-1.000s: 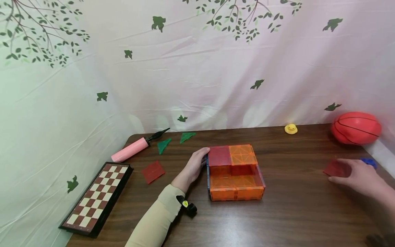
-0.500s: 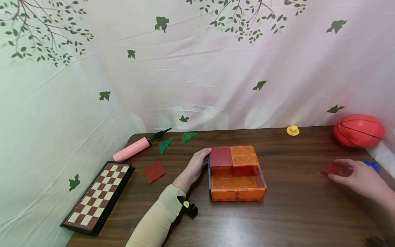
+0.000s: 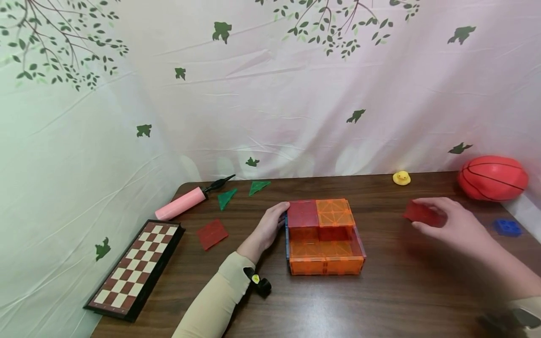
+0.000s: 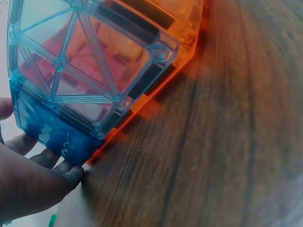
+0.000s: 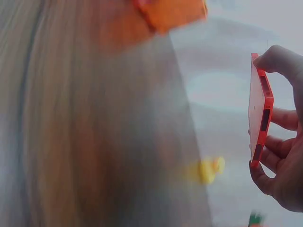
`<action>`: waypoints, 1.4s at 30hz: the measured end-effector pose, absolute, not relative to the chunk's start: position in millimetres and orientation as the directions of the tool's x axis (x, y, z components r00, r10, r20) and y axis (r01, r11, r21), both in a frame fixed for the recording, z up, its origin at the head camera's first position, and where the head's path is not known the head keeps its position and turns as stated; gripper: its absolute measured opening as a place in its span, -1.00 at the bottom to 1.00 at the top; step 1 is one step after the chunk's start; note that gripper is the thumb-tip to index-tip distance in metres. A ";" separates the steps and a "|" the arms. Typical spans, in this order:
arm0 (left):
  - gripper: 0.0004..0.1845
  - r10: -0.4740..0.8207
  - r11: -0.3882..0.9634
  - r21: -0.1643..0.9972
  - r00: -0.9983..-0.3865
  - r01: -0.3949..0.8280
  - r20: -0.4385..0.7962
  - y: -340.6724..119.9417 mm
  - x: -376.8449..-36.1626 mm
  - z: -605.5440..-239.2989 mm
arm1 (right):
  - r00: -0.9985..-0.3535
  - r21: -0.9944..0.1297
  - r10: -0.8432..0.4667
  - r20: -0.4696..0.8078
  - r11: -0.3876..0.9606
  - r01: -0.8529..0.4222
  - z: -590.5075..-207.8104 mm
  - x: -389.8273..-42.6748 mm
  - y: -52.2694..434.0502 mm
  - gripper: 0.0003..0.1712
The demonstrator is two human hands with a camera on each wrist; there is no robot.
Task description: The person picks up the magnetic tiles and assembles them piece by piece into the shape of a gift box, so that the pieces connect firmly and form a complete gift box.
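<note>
A box built of see-through magnetic tiles (image 3: 325, 266), orange in front with a red and an orange tile over its back half, stands mid-table. My left hand (image 3: 267, 230) holds its back left corner; in the left wrist view its fingers (image 4: 71, 176) press against a blue tile (image 4: 54, 127) of the box. Away to the right, my right hand (image 3: 460, 227) pinches a square red magnetic tile (image 3: 424, 215) above the table. Thumb and fingers grip that tile by opposite edges in the right wrist view.
On the left lie a red tile (image 3: 212, 234), two green triangular tiles (image 3: 227, 199), a pink hand pump (image 3: 181, 203) and a chessboard (image 3: 135, 270). A yellow rubber duck (image 3: 401, 178), a red ball (image 3: 492, 178) and a blue block (image 3: 507, 227) are at the right.
My right hand has moved left with the red tile, away from the blue block, which now shows fully. The left hand has stayed at the box.
</note>
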State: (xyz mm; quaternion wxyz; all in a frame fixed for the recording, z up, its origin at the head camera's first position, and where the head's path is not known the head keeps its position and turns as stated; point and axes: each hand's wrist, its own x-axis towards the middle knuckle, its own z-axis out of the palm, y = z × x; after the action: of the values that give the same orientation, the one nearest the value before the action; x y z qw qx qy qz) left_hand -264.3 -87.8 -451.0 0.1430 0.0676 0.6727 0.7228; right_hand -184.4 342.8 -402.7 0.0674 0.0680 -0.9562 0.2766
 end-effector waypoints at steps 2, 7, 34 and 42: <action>-0.52 0.299 -0.055 0.992 -0.950 -0.113 -0.091 -88.4 -264.7 -451.9 | -0.970 -0.515 -0.143 0.198 0.826 -0.227 -394.7 -186.5 326.2 -0.26; -0.52 0.302 -0.057 0.992 -0.949 -0.112 -0.090 -89.7 -264.5 -452.3 | -0.909 -0.481 -0.274 0.314 0.780 -0.401 -378.3 -190.9 281.6 -0.31; -0.52 0.319 -0.054 0.993 -0.944 -0.101 -0.079 -91.2 -268.0 -452.1 | -0.695 -0.515 -0.679 0.236 0.519 -0.682 -380.0 -193.1 120.7 -0.42; -0.51 0.318 -0.044 0.993 -0.944 -0.106 -0.086 -91.7 -268.9 -453.2 | -0.691 -0.505 -0.689 0.220 0.526 -0.685 -383.3 -195.0 114.4 -0.40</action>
State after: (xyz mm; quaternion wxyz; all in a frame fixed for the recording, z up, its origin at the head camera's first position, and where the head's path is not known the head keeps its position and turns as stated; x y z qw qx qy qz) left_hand -268.9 -91.7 -453.2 0.1477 0.0787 0.6753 0.7183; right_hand -195.0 114.4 -383.3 -0.0033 0.3931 -0.8734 0.2874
